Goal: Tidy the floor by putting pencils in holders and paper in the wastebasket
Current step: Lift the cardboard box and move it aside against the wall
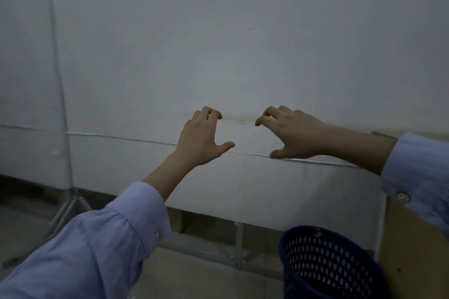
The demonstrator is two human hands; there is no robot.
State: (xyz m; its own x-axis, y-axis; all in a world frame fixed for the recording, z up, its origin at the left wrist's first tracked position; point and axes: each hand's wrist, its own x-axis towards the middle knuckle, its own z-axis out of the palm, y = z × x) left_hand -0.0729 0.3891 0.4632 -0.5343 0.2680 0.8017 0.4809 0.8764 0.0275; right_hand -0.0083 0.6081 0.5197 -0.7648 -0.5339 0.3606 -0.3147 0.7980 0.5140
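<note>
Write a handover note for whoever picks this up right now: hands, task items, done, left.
Left hand: raised in front of the white wall, fingers curled, holding nothing.
Right hand: raised beside it, apart from it, fingers curled, also holding nothing.
Blue perforated wastebasket: on the floor at lower right, beside a cardboard box. Its inside cannot be seen from this angle.
Pencils, holders, loose paper: none in view.
Done: cannot tell from this view.
Left: look down at the floor to find any remaining pencils and paper.
</note>
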